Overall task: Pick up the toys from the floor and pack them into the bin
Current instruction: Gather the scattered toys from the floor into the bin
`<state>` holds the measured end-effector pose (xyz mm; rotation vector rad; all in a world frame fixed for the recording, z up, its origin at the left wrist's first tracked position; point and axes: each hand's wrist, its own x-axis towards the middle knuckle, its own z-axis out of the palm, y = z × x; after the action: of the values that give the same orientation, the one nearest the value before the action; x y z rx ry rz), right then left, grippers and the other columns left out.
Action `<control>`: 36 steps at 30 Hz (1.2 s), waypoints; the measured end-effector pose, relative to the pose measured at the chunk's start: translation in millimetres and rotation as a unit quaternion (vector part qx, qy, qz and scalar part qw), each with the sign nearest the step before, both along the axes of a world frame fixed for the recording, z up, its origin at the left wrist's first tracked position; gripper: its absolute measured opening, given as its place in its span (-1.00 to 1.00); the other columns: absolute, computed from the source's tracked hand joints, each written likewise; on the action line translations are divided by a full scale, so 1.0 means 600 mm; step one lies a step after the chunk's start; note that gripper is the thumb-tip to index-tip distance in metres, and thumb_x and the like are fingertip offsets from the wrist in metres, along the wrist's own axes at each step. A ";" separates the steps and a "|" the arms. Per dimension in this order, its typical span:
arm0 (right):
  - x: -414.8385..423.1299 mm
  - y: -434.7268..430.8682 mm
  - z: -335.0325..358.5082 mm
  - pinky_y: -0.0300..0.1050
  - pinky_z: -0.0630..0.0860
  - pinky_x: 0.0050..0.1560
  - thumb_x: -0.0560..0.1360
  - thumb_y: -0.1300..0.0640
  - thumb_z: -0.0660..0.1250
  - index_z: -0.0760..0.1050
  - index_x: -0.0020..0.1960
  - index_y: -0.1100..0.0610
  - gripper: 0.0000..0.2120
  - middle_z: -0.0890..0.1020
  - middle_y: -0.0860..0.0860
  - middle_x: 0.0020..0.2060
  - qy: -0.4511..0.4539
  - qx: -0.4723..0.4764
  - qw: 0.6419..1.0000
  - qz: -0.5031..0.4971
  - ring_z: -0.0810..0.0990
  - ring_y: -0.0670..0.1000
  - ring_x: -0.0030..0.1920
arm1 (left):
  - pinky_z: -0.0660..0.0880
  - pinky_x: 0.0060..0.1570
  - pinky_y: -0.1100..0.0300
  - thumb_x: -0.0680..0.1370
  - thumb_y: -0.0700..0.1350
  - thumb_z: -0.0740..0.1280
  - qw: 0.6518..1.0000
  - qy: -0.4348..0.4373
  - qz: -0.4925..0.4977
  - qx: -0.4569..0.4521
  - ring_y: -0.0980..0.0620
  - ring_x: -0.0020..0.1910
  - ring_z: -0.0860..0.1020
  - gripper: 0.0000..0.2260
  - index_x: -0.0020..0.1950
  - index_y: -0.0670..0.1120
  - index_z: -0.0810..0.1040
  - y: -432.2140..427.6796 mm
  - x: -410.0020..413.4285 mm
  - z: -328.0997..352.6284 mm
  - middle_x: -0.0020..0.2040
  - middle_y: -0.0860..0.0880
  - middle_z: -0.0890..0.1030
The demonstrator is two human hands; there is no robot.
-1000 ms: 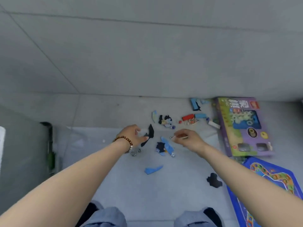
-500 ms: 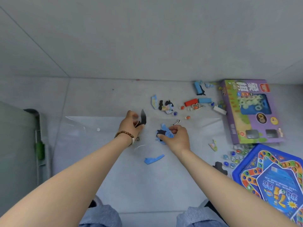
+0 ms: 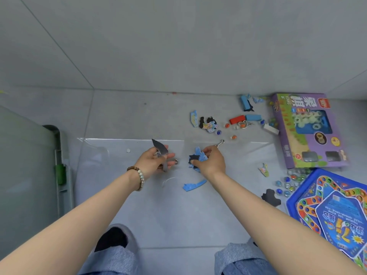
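Over a grey tiled floor (image 3: 178, 66), the left hand (image 3: 153, 162) gripped a dark puzzle piece (image 3: 160, 149). The right hand (image 3: 211, 162) pinched blue pieces (image 3: 198, 156) just left of its fingers. A clear bin (image 3: 119, 175) lay beneath both hands, loose toys (image 3: 238, 124) beyond.

Grey tiled floor (image 3: 178, 56); a green-latched grey panel (image 3: 61, 171) stands at left.

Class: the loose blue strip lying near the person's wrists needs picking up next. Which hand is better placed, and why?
Right hand: the blue strip lies just beside its wrist, nearer than the left hand.
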<state>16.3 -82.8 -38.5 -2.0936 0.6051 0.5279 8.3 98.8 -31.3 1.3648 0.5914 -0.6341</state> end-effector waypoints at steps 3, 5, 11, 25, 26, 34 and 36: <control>0.009 -0.007 -0.005 -0.16 0.46 -0.08 0.36 0.21 0.50 0.53 0.06 0.18 -0.70 0.54 0.00 -0.11 0.022 0.023 0.999 -0.010 0.52 -0.01 -0.09 | 0.56 -0.01 0.10 0.60 -0.36 0.11 0.997 0.044 0.042 -0.044 -0.05 -0.07 0.61 -0.77 0.18 -0.18 0.44 -0.004 -0.004 0.005 0.13 -0.17 0.56; 0.012 -0.015 -0.007 -0.11 0.55 -0.04 0.35 0.25 0.51 0.55 -0.02 0.19 -0.76 0.60 0.06 -0.13 0.042 0.071 0.995 -0.048 0.59 0.04 -0.10 | 0.55 -0.01 0.08 0.62 -0.31 0.12 0.992 0.075 0.067 -0.071 -0.08 -0.07 0.60 -0.81 0.18 -0.21 0.44 -0.011 -0.004 0.007 0.16 -0.19 0.55; 0.028 -0.004 0.042 -0.38 0.45 -0.44 0.40 0.22 0.47 0.53 0.12 0.20 -0.69 0.64 0.07 -0.15 0.052 0.240 0.964 -0.098 0.58 -0.10 -0.28 | 0.49 0.00 0.02 0.66 0.01 0.03 0.969 0.150 0.108 -0.161 -0.15 0.03 0.56 -0.67 0.15 -0.18 0.45 -0.041 0.004 0.020 0.06 -0.16 0.59; 0.012 -0.032 0.080 -0.32 0.58 -0.19 0.47 0.25 0.40 0.58 0.07 0.19 -0.82 0.65 0.11 -0.09 0.002 0.276 0.961 0.009 0.64 -0.07 -0.16 | 0.60 -0.23 0.23 0.61 -0.07 0.19 0.986 0.058 0.108 -0.116 0.03 -0.20 0.64 -0.86 0.02 -0.11 0.49 -0.038 0.007 0.028 -0.04 -0.04 0.61; 0.000 -0.045 0.070 -0.35 0.55 -0.26 0.45 0.24 0.41 0.59 0.03 0.15 -0.85 0.65 0.09 -0.13 0.022 0.254 0.967 0.027 0.64 -0.10 -0.23 | 0.60 -0.25 0.24 0.60 -0.08 0.22 0.988 0.055 0.100 -0.101 0.04 -0.25 0.65 -0.87 0.01 -0.12 0.50 -0.030 0.000 0.026 -0.05 -0.04 0.62; -0.064 -0.100 0.010 -0.35 0.40 -0.34 0.32 0.28 0.52 0.63 -0.03 0.13 -0.76 0.51 -0.02 -0.36 0.022 0.105 0.984 0.142 0.40 -0.17 -0.44 | 0.61 -0.20 0.17 0.55 -0.15 0.30 0.987 0.123 0.064 -0.083 0.01 -0.27 0.67 -0.87 -0.04 -0.20 0.56 0.019 -0.062 0.002 -0.08 -0.10 0.64; -0.067 -0.097 0.002 -0.31 0.38 -0.25 0.30 0.28 0.52 0.64 -0.04 0.10 -0.75 0.49 -0.03 -0.40 0.010 0.078 0.983 0.167 0.37 -0.16 -0.44 | 0.62 -0.18 0.20 0.58 -0.15 0.26 0.985 0.133 0.040 -0.099 0.02 -0.20 0.68 -0.86 0.03 -0.22 0.52 0.016 -0.065 0.002 -0.01 -0.08 0.65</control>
<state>-23.8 -140.9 -37.1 -2.0509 0.2131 0.7607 -30.9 108.4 -30.3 1.0731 0.7713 -0.7957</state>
